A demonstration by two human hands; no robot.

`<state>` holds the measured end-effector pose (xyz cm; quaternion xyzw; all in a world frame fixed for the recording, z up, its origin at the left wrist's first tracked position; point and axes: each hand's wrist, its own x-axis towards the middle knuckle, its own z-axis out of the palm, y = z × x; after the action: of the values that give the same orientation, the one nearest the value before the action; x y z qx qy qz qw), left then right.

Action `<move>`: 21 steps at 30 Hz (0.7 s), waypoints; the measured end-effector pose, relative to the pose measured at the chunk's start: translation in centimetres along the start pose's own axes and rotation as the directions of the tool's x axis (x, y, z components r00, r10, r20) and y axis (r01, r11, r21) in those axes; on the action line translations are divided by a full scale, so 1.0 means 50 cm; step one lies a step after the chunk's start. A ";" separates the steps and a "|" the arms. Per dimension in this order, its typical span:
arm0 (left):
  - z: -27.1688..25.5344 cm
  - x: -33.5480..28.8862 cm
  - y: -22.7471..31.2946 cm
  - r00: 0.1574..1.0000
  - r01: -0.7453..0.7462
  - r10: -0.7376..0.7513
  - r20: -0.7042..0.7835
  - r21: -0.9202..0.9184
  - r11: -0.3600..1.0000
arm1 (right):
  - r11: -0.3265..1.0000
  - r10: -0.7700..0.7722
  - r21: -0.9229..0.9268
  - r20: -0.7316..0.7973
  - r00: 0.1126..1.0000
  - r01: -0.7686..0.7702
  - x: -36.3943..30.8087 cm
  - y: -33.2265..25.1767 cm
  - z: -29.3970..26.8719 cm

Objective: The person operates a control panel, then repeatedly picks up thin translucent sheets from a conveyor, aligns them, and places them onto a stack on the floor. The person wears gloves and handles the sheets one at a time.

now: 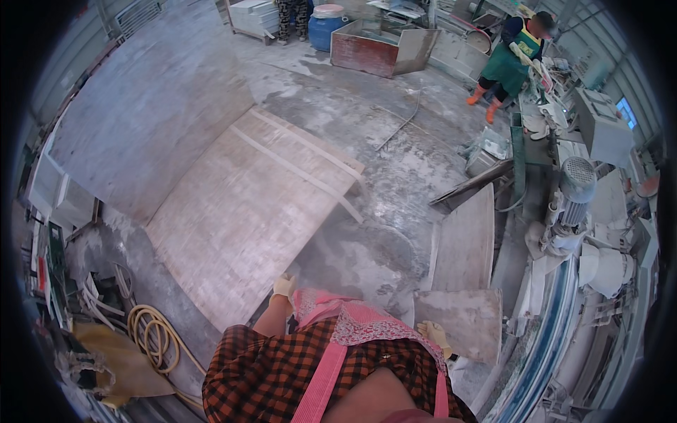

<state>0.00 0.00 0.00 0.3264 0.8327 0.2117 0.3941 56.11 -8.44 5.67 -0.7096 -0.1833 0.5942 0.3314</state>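
My left hand (284,285), in a pale glove, is closed beside the near right edge of a large tan board (247,211). Whether it grips that edge or anything else, I cannot make out. Low at my right side hangs my right hand (434,335), also gloved, with its fingers apart and nothing seen in it. It is nearest to a smaller, dusty flat board (462,321). Two pale strips (296,169) lie across the far part of the large board. A pink apron (367,317) covers my front.
Another large sheet (155,106) adjoins the tan board at the far left. A coiled yellow hose (151,335) lies at left. Machinery with a grey motor (575,190) lines the right side. A co-worker in a green apron (511,67) stands far right. A blue barrel (326,29) stands behind.
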 end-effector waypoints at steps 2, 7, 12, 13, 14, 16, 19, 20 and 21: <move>0.001 0.000 0.007 1.000 -0.017 0.017 0.014 -0.007 1.000 | 1.000 0.007 0.004 -0.037 0.999 -0.006 0.002 0.002 -0.004; 0.007 0.017 0.014 0.998 -0.060 0.058 0.037 0.064 0.996 | 0.999 -0.027 0.028 -0.051 0.998 0.028 -0.014 0.005 -0.002; 0.014 0.042 -0.012 0.997 -0.059 0.061 0.057 -0.036 0.998 | 0.994 -0.040 -0.099 -0.064 0.997 0.034 -0.027 -0.002 0.003; 0.009 0.050 -0.021 0.996 -0.078 0.081 0.047 -0.067 0.995 | 0.988 -0.049 -0.149 -0.055 0.997 0.040 -0.022 -0.005 0.007; 0.012 0.066 -0.016 0.996 -0.051 0.056 0.074 -0.063 0.997 | 0.980 -0.051 -0.196 -0.076 0.996 0.036 -0.016 -0.004 0.013; 0.003 0.076 -0.022 0.990 -0.125 0.132 0.052 -0.124 0.984 | 0.991 -0.077 -0.118 -0.097 0.992 0.066 -0.009 0.007 0.035; -0.011 0.082 -0.040 0.985 -0.123 0.130 0.114 -0.068 0.990 | 0.997 -0.076 -0.036 -0.162 0.984 0.071 -0.032 0.003 0.056; -0.002 0.083 -0.045 0.988 -0.095 0.097 0.121 -0.021 0.995 | 0.997 -0.080 -0.017 -0.180 0.980 0.078 -0.043 -0.006 0.053; 0.006 0.087 -0.048 0.982 -0.160 0.164 0.095 -0.042 0.986 | 0.997 -0.076 -0.029 -0.183 0.980 0.072 -0.050 -0.014 0.055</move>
<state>-2.75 1.43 -3.87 0.3963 0.7792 0.2411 0.4216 52.99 -8.89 7.73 -0.7577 -0.1847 0.5113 0.3609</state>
